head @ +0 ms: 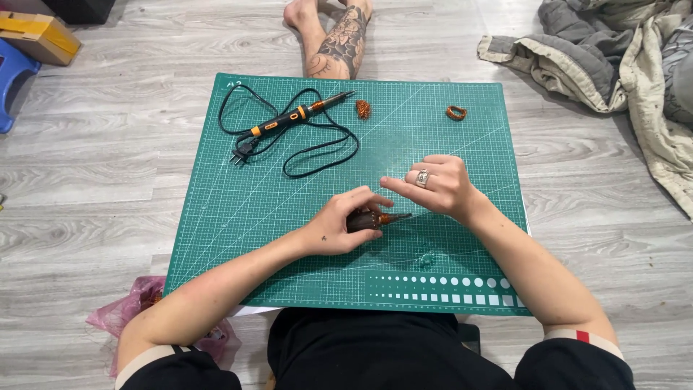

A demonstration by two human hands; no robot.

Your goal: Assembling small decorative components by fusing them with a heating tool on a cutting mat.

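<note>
My left hand (345, 222) is shut on a small dark tool with an orange tip (382, 217), held low over the green cutting mat (238, 209). The tool's tip points right. My right hand (435, 186), a ring on one finger, hovers just beyond the tip with its fingers curled and index finger reaching toward the tool; nothing shows in it. A soldering iron (296, 115) with a black cord lies at the mat's far left. A copper wire ball (363, 108) and a copper wire ring (455, 113) rest near the mat's far edge.
A small clear object (426, 258) lies on the mat close to me. Another person's tattooed leg (339, 40) is beyond the mat. A crumpled blanket (621, 58) lies far right, a pink bag (141, 303) near left, a cardboard box (40, 35) and a blue stool (13, 72) far left.
</note>
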